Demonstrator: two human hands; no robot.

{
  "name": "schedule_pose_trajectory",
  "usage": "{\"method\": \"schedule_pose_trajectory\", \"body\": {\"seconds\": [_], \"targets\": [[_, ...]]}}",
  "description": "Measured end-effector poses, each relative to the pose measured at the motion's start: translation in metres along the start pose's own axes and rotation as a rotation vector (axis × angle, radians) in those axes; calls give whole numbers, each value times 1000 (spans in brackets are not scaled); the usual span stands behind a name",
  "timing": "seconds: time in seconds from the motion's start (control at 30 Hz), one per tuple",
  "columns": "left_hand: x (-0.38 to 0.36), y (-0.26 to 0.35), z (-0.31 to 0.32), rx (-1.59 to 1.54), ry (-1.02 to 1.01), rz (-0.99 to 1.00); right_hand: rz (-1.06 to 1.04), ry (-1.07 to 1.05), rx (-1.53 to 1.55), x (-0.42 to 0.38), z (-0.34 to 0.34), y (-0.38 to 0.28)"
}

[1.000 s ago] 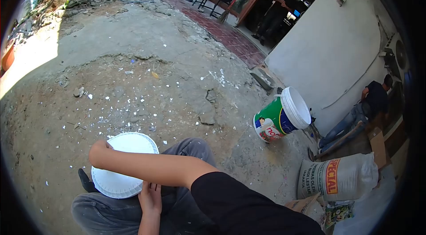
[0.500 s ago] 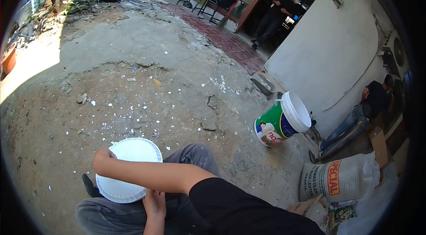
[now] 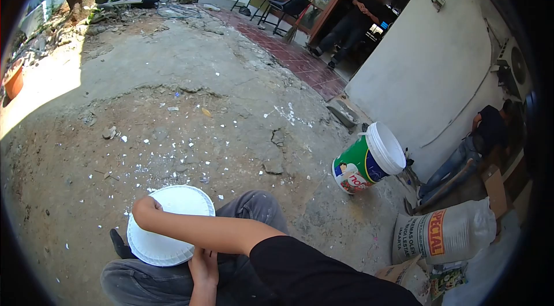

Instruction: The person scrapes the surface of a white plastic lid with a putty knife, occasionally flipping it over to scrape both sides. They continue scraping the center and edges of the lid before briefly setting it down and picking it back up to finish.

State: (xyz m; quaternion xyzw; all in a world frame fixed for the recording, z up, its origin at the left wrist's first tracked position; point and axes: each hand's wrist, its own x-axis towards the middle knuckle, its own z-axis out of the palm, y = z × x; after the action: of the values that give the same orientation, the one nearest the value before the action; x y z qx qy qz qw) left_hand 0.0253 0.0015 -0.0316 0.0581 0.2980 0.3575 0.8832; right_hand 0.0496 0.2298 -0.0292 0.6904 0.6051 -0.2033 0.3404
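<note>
Little changed: right hand (image 3: pixel 148 209) kept curled over white lid (image 3: pixel 182 200), left hand (image 3: pixel 203 267) at rim; grips hidden, cannot be told; lid work seemingly continued.

"SPECIAL", "KEMAS OLEH", "BUDI LESTAR", "JAKARTA" on a sack (image 3: pixel 468 231), perhaps "no" on a green bucket (image 3: pixel 359 163)

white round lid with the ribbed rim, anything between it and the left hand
Nothing visible: the bare left hand is at the near edge of the white round ribbed lid. The bare right forearm crosses over the lid, hiding part of it.
</note>
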Motion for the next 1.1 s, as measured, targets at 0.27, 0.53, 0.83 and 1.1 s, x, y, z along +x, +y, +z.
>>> {"method": "schedule_pose_trajectory", "body": {"seconds": [0.27,0.53,0.83,1.1], "targets": [[-3,1,8,-31,37,20,-193,59,-39,-41,-3,33],[-1,2,4,16,10,22,-66,-2,104,-13,-13,26],[-4,1,9,-44,79,-16,-254,221,77,-80,-4,58],[3,-1,-4,-57,-5,-4,-159,42,58,-50,-5,22]]}}
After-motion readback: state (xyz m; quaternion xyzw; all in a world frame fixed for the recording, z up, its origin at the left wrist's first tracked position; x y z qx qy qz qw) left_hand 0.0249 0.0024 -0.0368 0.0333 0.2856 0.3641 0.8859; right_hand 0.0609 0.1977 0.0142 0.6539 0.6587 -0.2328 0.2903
